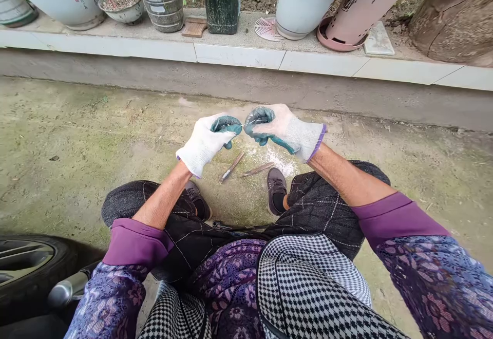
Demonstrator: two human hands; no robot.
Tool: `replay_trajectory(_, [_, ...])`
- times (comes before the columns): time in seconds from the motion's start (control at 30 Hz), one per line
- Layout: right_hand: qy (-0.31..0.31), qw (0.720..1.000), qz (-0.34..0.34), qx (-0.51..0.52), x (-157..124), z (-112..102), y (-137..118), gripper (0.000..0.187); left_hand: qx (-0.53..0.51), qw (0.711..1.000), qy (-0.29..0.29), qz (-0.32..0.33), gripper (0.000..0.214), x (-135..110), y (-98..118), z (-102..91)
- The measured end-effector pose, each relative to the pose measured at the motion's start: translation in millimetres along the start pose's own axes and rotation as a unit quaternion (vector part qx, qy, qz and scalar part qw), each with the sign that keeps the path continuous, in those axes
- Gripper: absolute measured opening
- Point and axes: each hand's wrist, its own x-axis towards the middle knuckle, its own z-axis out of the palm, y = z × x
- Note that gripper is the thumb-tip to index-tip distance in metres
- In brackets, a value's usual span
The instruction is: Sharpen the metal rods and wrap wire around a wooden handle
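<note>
Both hands wear white knit gloves with green-coated palms and meet fingertip to fingertip in front of my knees. My left hand (211,138) is closed in a pinch at the left end of the small gap. Facing it, my right hand (278,128) has its fingers curled and pinched too. A thin pale strand (243,125) spans the gap between the fingertips and seems to run on over the right fingers. Whether it is wire or thread I cannot tell. Below the hands, two narrow brown sticks lie on the ground: one with a whitish end (233,166), the other slimmer (257,169).
White crumbs (283,163) are scattered on the concrete floor (77,138) by my right shoe (276,190). Ahead runs a low tiled ledge (239,55) with several plant pots, including a white pot (308,5) and a pink pot (365,10). A wheel (31,262) stands at lower left.
</note>
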Motion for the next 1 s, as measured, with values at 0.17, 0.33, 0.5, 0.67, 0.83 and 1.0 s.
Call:
replay_trajectory(0.17, [-0.013,1.0,0.006,0.004,0,0,2,0.013,-0.066,0.996,0.058,0.021,0.016,5,0,-6.3])
replay_trajectory(0.33, [0.009,0.999,-0.019,0.032,4,5,1,0.027,-0.031,0.999,0.035,0.013,0.016,2,2,-3.8])
replay_trajectory(0.5, [0.048,0.996,-0.036,0.071,13,13,8,0.046,0.004,0.997,0.046,0.055,0.015,-2,-1,3.8])
replay_trajectory(0.67, [0.064,0.994,-0.047,0.077,12,14,8,0.032,0.013,0.995,0.054,0.082,0.009,-4,-2,5.2])
replay_trajectory(0.83, [0.067,0.991,-0.057,0.101,8,12,7,0.03,-0.018,0.997,0.042,0.068,0.009,-4,3,5.1])
replay_trajectory(1.0, [0.069,0.991,-0.062,0.095,8,14,7,0.04,-0.015,0.997,0.04,0.062,0.012,-5,3,6.4])
